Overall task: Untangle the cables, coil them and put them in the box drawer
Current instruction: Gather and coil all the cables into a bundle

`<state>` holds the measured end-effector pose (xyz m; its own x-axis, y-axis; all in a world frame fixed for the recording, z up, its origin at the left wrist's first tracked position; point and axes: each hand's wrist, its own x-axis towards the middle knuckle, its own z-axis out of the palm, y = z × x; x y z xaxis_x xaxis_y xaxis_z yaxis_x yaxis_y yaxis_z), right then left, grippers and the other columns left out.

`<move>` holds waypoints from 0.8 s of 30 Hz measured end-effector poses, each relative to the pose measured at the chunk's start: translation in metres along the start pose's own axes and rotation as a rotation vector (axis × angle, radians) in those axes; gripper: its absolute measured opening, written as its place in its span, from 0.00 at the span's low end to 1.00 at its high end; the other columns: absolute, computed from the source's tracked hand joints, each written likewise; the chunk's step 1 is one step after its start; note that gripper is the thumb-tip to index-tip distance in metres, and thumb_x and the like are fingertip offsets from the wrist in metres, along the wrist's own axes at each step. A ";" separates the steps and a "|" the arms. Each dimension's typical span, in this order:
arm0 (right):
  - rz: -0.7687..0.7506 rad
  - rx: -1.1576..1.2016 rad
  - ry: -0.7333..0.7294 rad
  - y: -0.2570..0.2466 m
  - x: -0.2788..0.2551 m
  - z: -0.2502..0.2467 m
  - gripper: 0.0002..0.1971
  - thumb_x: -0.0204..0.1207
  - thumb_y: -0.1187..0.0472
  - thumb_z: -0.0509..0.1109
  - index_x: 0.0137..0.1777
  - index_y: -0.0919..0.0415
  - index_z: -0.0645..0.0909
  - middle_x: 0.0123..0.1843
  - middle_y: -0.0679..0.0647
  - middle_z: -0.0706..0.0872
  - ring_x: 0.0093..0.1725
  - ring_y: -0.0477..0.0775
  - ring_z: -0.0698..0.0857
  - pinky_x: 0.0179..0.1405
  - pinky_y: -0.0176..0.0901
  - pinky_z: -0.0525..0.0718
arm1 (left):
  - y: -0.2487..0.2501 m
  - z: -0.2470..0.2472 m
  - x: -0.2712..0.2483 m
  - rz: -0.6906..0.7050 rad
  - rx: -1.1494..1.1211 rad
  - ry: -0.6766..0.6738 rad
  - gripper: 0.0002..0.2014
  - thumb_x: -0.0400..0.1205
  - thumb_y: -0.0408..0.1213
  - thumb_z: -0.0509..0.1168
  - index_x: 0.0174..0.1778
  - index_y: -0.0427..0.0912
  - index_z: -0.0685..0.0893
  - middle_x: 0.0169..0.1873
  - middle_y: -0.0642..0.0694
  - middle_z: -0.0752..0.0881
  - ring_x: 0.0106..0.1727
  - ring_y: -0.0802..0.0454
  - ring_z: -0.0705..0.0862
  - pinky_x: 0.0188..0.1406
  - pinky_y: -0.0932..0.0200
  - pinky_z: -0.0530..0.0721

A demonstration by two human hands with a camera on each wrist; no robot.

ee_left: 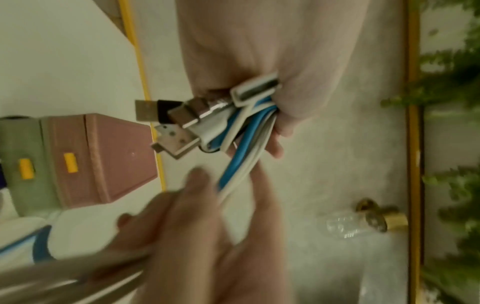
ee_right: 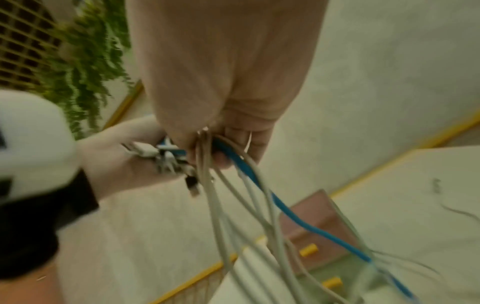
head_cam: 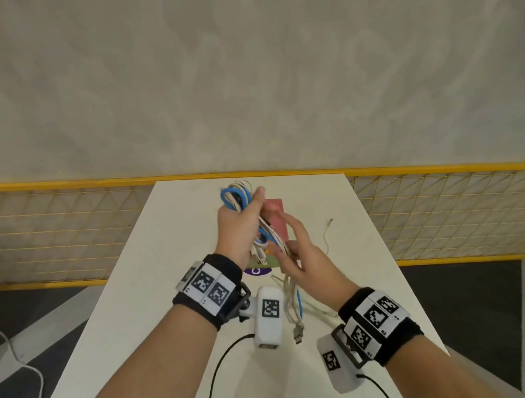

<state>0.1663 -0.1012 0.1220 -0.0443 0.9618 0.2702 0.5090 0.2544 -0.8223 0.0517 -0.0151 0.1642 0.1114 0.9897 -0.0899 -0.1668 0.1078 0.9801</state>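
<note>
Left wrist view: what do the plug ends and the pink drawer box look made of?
Plug ends: bare metal tips, silvery and glinting, in white housings that look like plastic. Pink drawer box: matte and ribbed along its edges, likely plastic or card; the blur leaves it open. Its yellow tab looks like plastic.

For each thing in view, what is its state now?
Left hand: grips the cable bundle, partly looped.
Right hand: holds the trailing strands.
Loose white cable: lying on the table, untouched.
Pink drawer: closed.
Green drawer: closed.
</note>
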 end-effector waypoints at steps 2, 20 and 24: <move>0.050 -0.060 -0.039 0.022 -0.008 0.002 0.25 0.85 0.59 0.56 0.78 0.46 0.53 0.39 0.43 0.82 0.38 0.48 0.82 0.42 0.39 0.81 | 0.013 -0.004 0.002 0.012 -0.116 -0.014 0.12 0.82 0.45 0.69 0.41 0.39 0.82 0.22 0.49 0.81 0.26 0.52 0.82 0.29 0.57 0.82; 0.248 -0.261 -0.091 0.032 0.042 0.001 0.08 0.73 0.70 0.65 0.41 0.60 0.85 0.37 0.58 0.87 0.37 0.56 0.82 0.39 0.48 0.78 | 0.037 -0.042 -0.003 0.121 0.097 -0.623 0.12 0.80 0.41 0.69 0.42 0.36 0.77 0.19 0.50 0.61 0.19 0.52 0.60 0.27 0.58 0.75; 0.258 -0.463 -0.039 0.027 0.052 -0.013 0.10 0.68 0.70 0.69 0.44 0.58 0.87 0.33 0.47 0.79 0.35 0.51 0.77 0.38 0.40 0.73 | 0.023 -0.051 -0.003 -0.043 0.361 -0.574 0.16 0.80 0.38 0.71 0.33 0.42 0.71 0.19 0.51 0.62 0.19 0.53 0.61 0.26 0.56 0.73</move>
<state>0.1890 -0.0453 0.1201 0.1050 0.9925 0.0620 0.8337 -0.0538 -0.5496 -0.0020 -0.0106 0.1782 0.6294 0.7678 -0.1193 0.1755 0.0091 0.9844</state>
